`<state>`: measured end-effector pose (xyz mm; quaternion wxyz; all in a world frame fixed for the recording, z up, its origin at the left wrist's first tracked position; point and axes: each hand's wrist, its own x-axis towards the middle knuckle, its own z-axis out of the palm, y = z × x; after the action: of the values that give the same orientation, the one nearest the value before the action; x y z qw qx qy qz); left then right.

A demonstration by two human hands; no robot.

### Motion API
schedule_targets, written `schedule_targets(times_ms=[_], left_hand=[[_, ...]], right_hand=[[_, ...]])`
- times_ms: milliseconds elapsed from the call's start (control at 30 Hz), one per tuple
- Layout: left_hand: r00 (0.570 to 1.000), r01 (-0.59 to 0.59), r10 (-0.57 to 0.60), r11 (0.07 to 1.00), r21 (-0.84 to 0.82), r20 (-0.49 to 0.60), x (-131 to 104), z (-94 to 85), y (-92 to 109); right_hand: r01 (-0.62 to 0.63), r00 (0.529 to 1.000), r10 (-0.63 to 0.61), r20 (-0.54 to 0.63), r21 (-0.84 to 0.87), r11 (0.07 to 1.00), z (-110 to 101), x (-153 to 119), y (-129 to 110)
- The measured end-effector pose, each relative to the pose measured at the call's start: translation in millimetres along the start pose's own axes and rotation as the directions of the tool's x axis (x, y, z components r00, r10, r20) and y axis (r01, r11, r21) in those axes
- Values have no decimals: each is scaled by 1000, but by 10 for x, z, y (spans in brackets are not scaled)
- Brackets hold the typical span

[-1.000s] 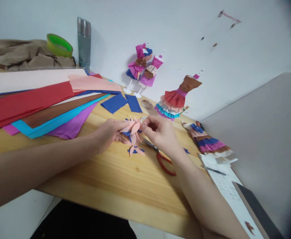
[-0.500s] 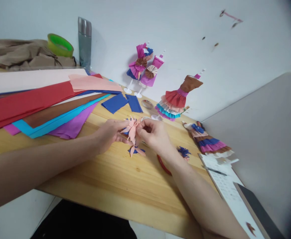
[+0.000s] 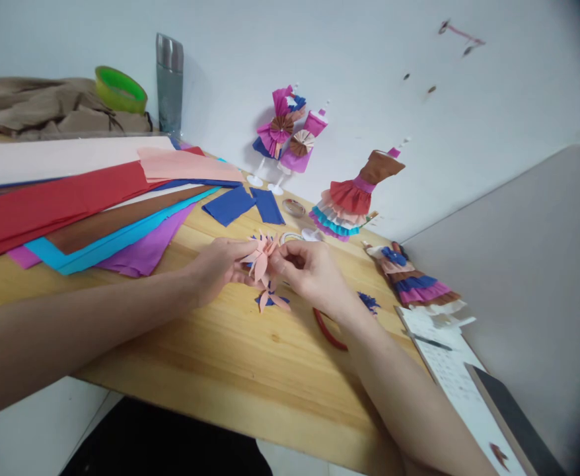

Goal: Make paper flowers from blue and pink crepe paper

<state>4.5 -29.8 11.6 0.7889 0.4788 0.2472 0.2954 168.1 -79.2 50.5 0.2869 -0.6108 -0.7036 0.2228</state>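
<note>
Between my two hands, above the wooden table, is a paper flower [image 3: 260,259] with pink petals and some blue behind them. My left hand [image 3: 221,264] is closed on its left side, thumb on the petals and fingers underneath. At the flower's right side my right hand [image 3: 306,266] pinches a pink petal with thumb and index finger. Just below on the tabletop lies a second pink and blue petal piece [image 3: 273,299]. Under my right forearm, a red curved handle [image 3: 330,332] shows in part; the forearm hides the rest.
Coloured paper sheets [image 3: 67,205] cover the left of the table [image 3: 195,357]. Behind my hands lie blue paper pieces [image 3: 229,205] and a tape roll [image 3: 294,207]. A paper-dressed mannequin [image 3: 364,188] stands at the back, a clipboard [image 3: 448,357] at the right. A bottle [image 3: 170,86] stands back left.
The pink petals have shifted slightly between my fingers, and my right hand has turned a little at the flower. My left hand has stayed almost still.
</note>
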Motion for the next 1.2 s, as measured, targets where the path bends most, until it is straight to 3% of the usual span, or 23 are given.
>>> schedule_targets(times_ms=[233,400,467,567,733,967,1067,1200], left_hand=[[999,-26,26,1000,3,28,38,-42,-65],[998,-37,35,999,40,55,30,-37,-69],[1000,-21,20,999,28,14,19,-26,-60],[1000,-2,2,999,32,-13,4,-17,-47],[998,-39,35,997,73,56,6,-35,-48],[999,37,-37,999,-12,-23,31,-29,-61],[995,78,-81,995,-57,-61,27,-6,-35],[985,127,-139,986,-112,-107,31,0,-7]], right_hand=[[75,995,-75,58,4,997,-19,-3,-2],[65,998,-64,15,-70,995,-73,-29,-17],[126,987,-137,-81,-131,983,-109,-45,-23],[259,934,-307,-181,-245,934,-151,-60,-33],[450,870,-492,-27,-367,814,-162,-41,-32],[357,924,-383,-5,-353,865,-153,-39,-15],[307,942,-329,-64,-229,924,-154,-30,-11],[156,980,-150,-133,39,987,-93,28,47]])
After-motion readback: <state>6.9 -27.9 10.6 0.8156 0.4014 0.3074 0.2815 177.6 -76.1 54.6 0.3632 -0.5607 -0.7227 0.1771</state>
